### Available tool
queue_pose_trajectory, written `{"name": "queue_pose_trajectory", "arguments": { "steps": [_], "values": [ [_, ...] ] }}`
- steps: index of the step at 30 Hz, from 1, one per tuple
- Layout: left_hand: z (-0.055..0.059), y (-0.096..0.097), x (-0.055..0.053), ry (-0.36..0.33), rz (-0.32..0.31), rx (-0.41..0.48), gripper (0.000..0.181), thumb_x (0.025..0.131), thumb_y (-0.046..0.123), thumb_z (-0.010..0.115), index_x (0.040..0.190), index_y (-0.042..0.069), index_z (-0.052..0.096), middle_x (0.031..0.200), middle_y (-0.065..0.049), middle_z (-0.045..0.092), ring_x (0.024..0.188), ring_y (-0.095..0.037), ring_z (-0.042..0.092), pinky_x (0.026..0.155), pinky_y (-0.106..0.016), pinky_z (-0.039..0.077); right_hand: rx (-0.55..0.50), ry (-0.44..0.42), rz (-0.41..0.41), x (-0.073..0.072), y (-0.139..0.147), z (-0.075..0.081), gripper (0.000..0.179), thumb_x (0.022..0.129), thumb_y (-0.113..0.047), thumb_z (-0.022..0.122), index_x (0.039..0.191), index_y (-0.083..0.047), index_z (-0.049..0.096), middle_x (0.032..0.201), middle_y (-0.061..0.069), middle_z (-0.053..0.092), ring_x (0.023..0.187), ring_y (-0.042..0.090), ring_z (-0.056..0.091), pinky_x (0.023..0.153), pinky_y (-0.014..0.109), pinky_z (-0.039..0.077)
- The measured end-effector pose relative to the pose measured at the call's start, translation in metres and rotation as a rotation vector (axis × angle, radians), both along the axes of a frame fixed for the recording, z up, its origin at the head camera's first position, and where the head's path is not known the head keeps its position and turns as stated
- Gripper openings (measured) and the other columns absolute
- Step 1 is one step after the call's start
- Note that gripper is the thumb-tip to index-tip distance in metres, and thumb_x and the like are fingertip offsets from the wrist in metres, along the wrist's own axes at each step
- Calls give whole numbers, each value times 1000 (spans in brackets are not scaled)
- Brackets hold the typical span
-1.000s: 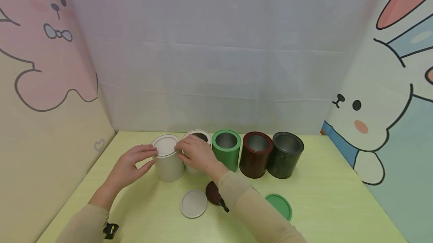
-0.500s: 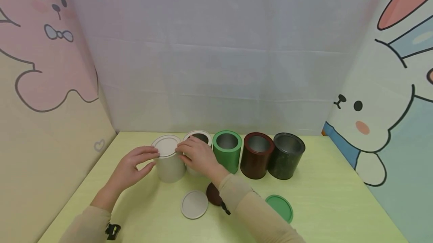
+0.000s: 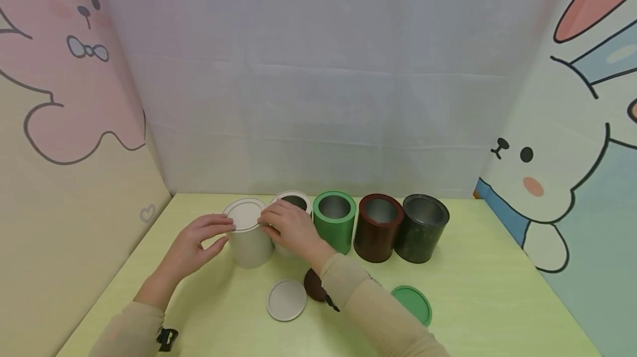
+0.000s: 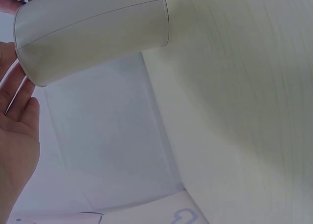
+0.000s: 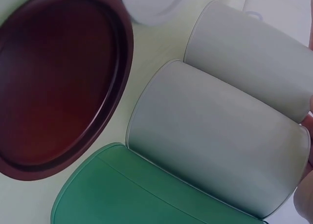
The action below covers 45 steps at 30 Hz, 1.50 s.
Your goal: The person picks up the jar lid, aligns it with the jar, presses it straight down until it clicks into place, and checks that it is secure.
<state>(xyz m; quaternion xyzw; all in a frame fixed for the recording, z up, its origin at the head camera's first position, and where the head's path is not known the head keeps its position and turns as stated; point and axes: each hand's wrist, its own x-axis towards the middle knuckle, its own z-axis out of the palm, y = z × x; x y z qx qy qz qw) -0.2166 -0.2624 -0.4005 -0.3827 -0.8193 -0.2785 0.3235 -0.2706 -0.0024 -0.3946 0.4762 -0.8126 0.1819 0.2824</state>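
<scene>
I've got the lidded white can (image 3: 247, 241) left of centre in the head view, standing upright on the yellow-green table (image 3: 478, 296), first in a row of five cans, with its white lid (image 3: 244, 214) sitting on top. My left hand (image 3: 196, 241) is at the can's left side, fingertips curled onto the lid's rim and thumb against the wall below; my right hand (image 3: 288, 227) comes in from the right, fingertips bent down on the lid's other edge. No brand, label or writing readable on any can, all plain painted walls. Just right of it and touching, a second white can (image 3: 293, 202) stands open, mostly hidden behind my right hand; I can't see what's inside. Moving right along the row: an open green can (image 3: 334, 223), an open dark red can (image 3: 377, 229), an open black can (image 3: 422, 230), each showing bare metal inside and nothing in them that I can make out. In the lower middle of the frame a loose white lid (image 3: 286, 300) lies flat, a dark red lid (image 3: 314, 285) beside it partly under my right sleeve, and a green lid (image 3: 412, 303) further right. The left wrist view shows the white can's smooth wall, unmarked.
</scene>
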Motion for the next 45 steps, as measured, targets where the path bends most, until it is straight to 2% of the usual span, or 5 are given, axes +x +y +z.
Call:
{"name": "queue_pose_trajectory", "arguments": {
  "steps": [14,29,33,37,45],
  "values": [
    [-2,8,0,15,16,21,41,64,-17,77,102,-1,75,108,-15,69,103,-35,62,105,-14,35,-45,-1,-12,-3,-2,-2,4,91,-15,74,92,-17,71,99,-6,67,98,12,61,86,20,50],
    [-4,7,1,24,23,39,41,65,-17,77,102,0,75,107,-15,69,103,-35,62,104,-16,37,-63,-3,-24,-5,-9,-3,9,91,-12,72,85,-17,68,90,-6,64,90,13,60,81,23,50],
    [-5,5,1,21,17,45,43,64,-17,77,103,1,75,108,-15,69,106,-32,62,105,-16,36,-60,-9,-32,-5,-11,-3,7,92,-13,72,86,-17,70,91,-6,66,94,13,62,93,22,48],
    [-8,2,1,26,17,54,45,62,-18,78,103,1,75,108,-15,69,108,-28,62,105,-16,36,-71,-5,-17,-3,-12,-4,5,91,-13,73,87,-15,70,94,-5,68,99,15,65,108,26,39],
    [-9,4,2,14,38,63,43,63,-17,79,102,1,76,108,-15,69,107,-31,62,106,-17,36,-105,-4,-6,-1,-10,-6,7,88,-10,76,88,-15,71,95,-4,70,100,15,66,110,27,37]
  ]
}}
